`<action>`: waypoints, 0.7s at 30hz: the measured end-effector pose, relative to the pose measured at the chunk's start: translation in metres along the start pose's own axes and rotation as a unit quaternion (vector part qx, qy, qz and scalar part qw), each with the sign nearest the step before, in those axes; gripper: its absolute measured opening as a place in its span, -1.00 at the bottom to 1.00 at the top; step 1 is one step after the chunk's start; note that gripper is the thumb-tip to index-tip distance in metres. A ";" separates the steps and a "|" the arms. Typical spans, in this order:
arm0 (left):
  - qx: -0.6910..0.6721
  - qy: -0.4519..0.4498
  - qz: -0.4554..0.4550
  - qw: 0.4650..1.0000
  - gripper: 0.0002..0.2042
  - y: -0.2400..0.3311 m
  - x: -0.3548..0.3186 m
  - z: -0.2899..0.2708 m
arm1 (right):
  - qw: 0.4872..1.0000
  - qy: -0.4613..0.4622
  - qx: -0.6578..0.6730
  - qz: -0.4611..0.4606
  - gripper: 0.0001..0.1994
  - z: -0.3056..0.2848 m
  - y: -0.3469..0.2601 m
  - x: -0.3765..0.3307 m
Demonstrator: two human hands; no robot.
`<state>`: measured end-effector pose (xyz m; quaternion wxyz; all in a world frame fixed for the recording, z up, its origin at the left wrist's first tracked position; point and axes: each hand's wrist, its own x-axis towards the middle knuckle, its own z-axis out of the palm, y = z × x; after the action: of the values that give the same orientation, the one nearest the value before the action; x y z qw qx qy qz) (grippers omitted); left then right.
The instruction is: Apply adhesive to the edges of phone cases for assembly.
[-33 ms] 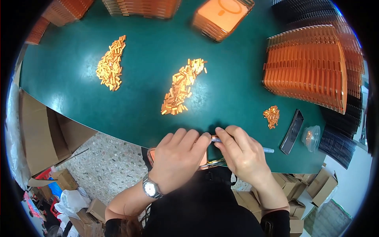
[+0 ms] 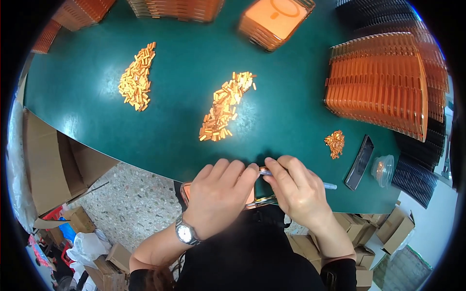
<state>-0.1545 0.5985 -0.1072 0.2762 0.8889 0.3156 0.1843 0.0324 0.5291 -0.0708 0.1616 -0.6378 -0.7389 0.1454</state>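
Observation:
At the table's near edge, my left hand (image 2: 218, 191) is closed around an orange phone case (image 2: 250, 198), covering most of it. My right hand (image 2: 301, 191) pinches a slim, pale blue pen-like tool (image 2: 330, 185). Its far end sticks out to the right of the hand, and its tip meets the case's edge beside my left fingertips. What lies right at the tip is too small to make out. Ahead of my hands lies a heap of small gold-orange bar-shaped pieces (image 2: 223, 109). A second heap of similar pieces (image 2: 137, 80) is farther left.
Stacked orange cases (image 2: 376, 85) stand at the right, and another stack (image 2: 276, 22) at the back. Near my right hand are a small pile of tiny orange bits (image 2: 335, 143), a dark phone (image 2: 359, 162), a clear plastic cup (image 2: 383, 169) and black cases (image 2: 415, 179). Cardboard boxes (image 2: 43, 160) flank the table.

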 end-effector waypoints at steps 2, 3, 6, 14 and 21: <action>0.010 0.012 -0.002 1.000 -0.85 0.001 -0.004 -0.003 | 1.000 -0.002 0.003 0.000 -0.64 0.003 -0.003 -0.002; 0.010 0.019 -0.009 1.000 -0.83 0.003 -0.006 -0.004 | 1.000 -0.002 0.007 0.001 -0.63 0.004 -0.004 -0.002; 0.013 0.029 -0.014 0.999 -0.80 0.004 -0.009 -0.006 | 0.999 0.009 -0.012 -0.037 -0.60 0.006 -0.003 0.000; 0.025 0.060 -0.010 0.998 -0.77 0.009 -0.014 -0.016 | 0.994 -0.048 -0.057 -0.085 -0.56 -0.018 -0.011 0.008; 0.077 0.064 -0.021 0.995 -0.78 0.005 -0.005 -0.030 | 0.992 -0.036 -0.062 -0.102 -0.57 -0.013 -0.012 0.025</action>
<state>-0.1706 0.6028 -0.0817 0.1898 0.8871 0.3643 0.2106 0.0239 0.5526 -0.0532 0.1093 -0.5623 -0.8130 0.1050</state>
